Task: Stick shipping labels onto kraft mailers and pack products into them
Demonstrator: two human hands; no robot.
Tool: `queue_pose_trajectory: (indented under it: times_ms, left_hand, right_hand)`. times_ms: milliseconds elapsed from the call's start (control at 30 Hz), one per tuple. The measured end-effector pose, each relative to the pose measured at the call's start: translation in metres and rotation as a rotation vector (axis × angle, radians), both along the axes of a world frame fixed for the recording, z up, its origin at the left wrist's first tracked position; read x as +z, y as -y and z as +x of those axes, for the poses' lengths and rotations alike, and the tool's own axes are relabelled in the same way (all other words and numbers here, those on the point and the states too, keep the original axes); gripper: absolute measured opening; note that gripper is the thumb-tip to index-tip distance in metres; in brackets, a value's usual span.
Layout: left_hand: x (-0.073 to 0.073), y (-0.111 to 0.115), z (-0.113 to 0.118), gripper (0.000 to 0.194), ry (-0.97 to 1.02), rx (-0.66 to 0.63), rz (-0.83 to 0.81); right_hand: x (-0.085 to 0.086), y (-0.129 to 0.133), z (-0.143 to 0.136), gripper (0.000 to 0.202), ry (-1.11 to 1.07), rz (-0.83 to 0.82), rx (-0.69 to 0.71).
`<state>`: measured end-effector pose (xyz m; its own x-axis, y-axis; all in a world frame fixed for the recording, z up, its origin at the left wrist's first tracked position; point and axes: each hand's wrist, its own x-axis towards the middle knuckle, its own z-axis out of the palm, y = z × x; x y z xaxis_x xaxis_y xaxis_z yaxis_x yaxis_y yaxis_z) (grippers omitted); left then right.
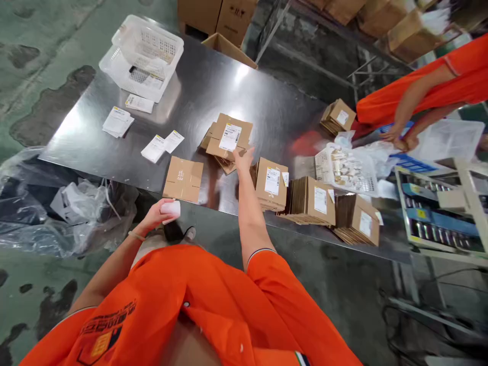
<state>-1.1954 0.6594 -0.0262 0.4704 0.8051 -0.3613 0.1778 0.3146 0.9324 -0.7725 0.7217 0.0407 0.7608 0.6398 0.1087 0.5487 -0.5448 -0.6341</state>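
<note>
My left hand (155, 215) is closed around a small curled stack of white labels (171, 209) just off the table's near edge. Close by lies a flat, unlabelled cardboard carton (183, 179). My right hand (243, 158) is stretched out with its fingers apart, at the lower edge of a folded carton bearing a white label (230, 137). That carton tops a loose, uneven pile. Beside my right forearm stands a neat stack of flat labelled cartons (271, 184). Two label stacks (154, 148) (174, 141) rest on the metal, left of the pile.
White plastic baskets (142, 56) and more label stacks (117, 121) occupy the steel table's (206, 76) far left. Further carton stacks (311, 201) line its near right edge. Across the right end, a co-worker's hands (400, 138) are over a blue crate. A plastic-lined bin (76, 213) stands left.
</note>
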Motion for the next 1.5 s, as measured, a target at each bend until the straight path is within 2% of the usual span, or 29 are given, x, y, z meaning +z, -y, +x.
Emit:
queue_pose_trajectory:
  times_ms: [67,100,167,200,233,300,367,400,433,500,600,667,767,900,967,1033,1133,1233,1300,1367,1400,1500]
  left_hand:
    - [0.000,0.011,-0.002,0.071,0.056,0.064,-0.013]
    - [-0.001,0.016,-0.002,0.074,0.090,0.119,-0.033]
    - [-0.004,0.022,-0.003,0.080,0.148,0.272,-0.102]
    - [-0.006,0.022,-0.005,0.081,0.172,0.363,-0.142]
    - [-0.009,0.021,-0.007,0.080,0.186,0.461,-0.185]
    - [-0.015,0.015,-0.012,0.070,0.169,0.652,-0.293]
    - [-0.021,0.009,-0.017,0.059,0.118,0.788,-0.387]
    - [-0.022,0.009,-0.018,0.056,0.100,0.814,-0.425]
    - [-0.024,0.010,-0.018,0.058,0.097,0.805,-0.454]
    - [-0.025,0.018,-0.015,0.069,0.137,0.693,-0.453]
    - [-0.024,0.034,-0.006,0.084,0.151,0.473,-0.303]
    - [-0.023,0.037,0.000,0.079,0.092,0.391,-0.193]
    - [-0.022,0.027,0.007,0.064,-0.001,0.328,-0.139]
    - [-0.024,0.007,0.019,0.057,-0.064,0.287,-0.125]
    - [-0.028,0.002,0.025,0.055,-0.055,0.256,-0.179]
    - [-0.032,0.003,0.030,0.055,-0.016,0.182,-0.274]
    - [-0.040,0.011,0.038,0.056,0.042,0.094,-0.388]
    - [-0.053,0.016,0.049,0.059,0.035,0.148,-0.423]
    - [-0.063,0.016,0.053,0.060,0.009,0.171,-0.436]
    - [-0.072,0.017,0.050,0.061,-0.030,0.164,-0.434]
    - [-0.075,0.019,0.044,0.062,-0.056,0.161,-0.427]
    - [-0.079,0.028,0.014,0.063,-0.133,0.172,-0.384]
  right_hand:
    - [0.000,0.013,-0.034,0.074,-0.120,-0.063,0.107]
    - [-0.007,0.025,-0.063,0.064,-0.220,-0.069,0.308]
    - [-0.031,0.057,-0.129,0.034,-0.380,-0.130,0.599]
    - [-0.046,0.074,-0.162,0.027,-0.543,-0.185,0.840]
    - [-0.060,0.090,-0.190,0.023,-0.690,-0.229,1.020]
    - [-0.083,0.114,-0.232,0.023,-0.837,-0.257,1.074]
    - [-0.096,0.124,-0.252,0.020,-0.903,-0.210,0.931]
    - [-0.099,0.123,-0.256,0.018,-0.918,-0.173,0.840]
    - [-0.099,0.121,-0.257,0.020,-0.927,-0.139,0.760]
    - [-0.097,0.112,-0.256,0.024,-0.921,-0.096,0.651]
    - [-0.094,0.100,-0.251,0.013,-0.905,-0.063,0.595]
    - [-0.093,0.097,-0.247,0.009,-0.922,-0.069,0.595]
    - [-0.094,0.101,-0.239,0.007,-0.907,-0.107,0.598]
    - [-0.090,0.114,-0.227,0.009,-0.690,-0.033,0.625]
    - [-0.086,0.114,-0.218,0.015,-0.576,0.029,0.625]
    - [-0.082,0.100,-0.204,0.017,-0.498,0.077,0.578]
    - [-0.079,0.053,-0.174,0.013,-0.439,0.114,0.478]
    - [-0.085,-0.003,-0.146,0.011,-0.376,0.068,0.381]
    - [-0.090,-0.030,-0.135,0.009,-0.312,-0.017,0.342]
    - [-0.095,-0.043,-0.132,0.005,-0.240,-0.117,0.337]
    - [-0.097,-0.044,-0.133,0.010,-0.206,-0.158,0.331]
    - [-0.100,-0.034,-0.148,0.046,-0.083,-0.193,0.283]
